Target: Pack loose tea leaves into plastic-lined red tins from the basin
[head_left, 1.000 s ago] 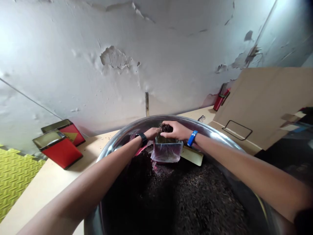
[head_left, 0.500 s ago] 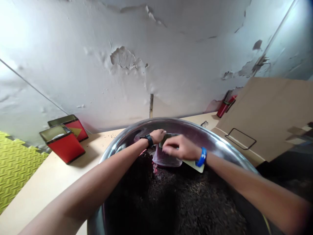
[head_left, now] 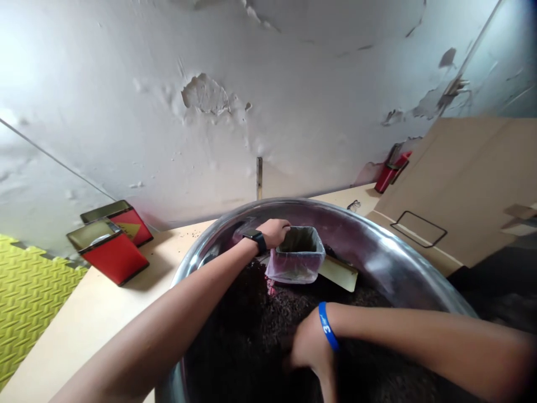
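A large shiny metal bowl (head_left: 377,252) holds dark, dry, leaf-like flakes (head_left: 281,313), which look like loose tea. Toward its far side stands a small square open-topped container (head_left: 296,266) with a silvery-pink, crinkled surface. My left hand (head_left: 274,232), wearing a black watch, is closed on the container's left rim. Lower down, my right hand (head_left: 312,341), with a blue wristband, reaches into the dark flakes. Its thumb is spread away from the fingers, whose tips are blurred and partly hidden in shadow. Beside the container lies a flat pale-yellow piece (head_left: 339,274).
Two red open tins (head_left: 115,260) stand on the pale tabletop (head_left: 155,291) at left. A large cardboard box (head_left: 470,190) and a red object (head_left: 388,176) are at right. Yellow foam matting (head_left: 33,302) lies at far left, and a peeling wall rises behind.
My right hand has moved from over the container down and toward me, into the dark flakes. The container's open top now shows. My left hand stays at its rim.
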The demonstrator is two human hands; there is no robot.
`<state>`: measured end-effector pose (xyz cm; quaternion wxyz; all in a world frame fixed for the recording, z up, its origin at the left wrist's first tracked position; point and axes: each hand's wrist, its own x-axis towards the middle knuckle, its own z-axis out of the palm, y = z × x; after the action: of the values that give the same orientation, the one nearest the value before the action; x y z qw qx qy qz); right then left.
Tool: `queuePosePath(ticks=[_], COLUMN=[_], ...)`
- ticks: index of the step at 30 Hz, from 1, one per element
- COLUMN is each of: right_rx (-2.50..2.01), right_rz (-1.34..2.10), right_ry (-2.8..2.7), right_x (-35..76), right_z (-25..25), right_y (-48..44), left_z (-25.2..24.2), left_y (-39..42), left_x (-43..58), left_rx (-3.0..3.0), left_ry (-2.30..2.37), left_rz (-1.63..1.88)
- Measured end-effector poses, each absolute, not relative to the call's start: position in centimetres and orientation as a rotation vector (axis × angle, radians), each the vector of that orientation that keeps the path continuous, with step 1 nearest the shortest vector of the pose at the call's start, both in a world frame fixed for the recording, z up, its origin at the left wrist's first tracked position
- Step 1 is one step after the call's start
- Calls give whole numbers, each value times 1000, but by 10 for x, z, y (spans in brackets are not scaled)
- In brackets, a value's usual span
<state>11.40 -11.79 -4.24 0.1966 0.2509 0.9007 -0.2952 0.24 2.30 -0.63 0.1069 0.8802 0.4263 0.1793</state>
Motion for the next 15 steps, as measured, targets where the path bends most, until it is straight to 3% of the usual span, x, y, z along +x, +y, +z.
queuePosePath(ticks=[5, 8, 11, 15], right_rx=[654, 400, 214, 252], right_rz=[-953, -1001, -995, -1223], right_ry=[2501, 2325, 2274, 2628], right_x=[109, 107, 111, 131], right_z=[-48, -42, -16, 31], right_y=[-136, -134, -121, -92], left_z=[-5, -6, -7, -8], left_y=[20, 20, 24, 30], left_x=[3, 3, 4, 5], left_rx=[2574, 2561, 2531, 2477], left_ry=[1296, 1299, 1311, 1303], left_rz=[495, 475, 465, 445])
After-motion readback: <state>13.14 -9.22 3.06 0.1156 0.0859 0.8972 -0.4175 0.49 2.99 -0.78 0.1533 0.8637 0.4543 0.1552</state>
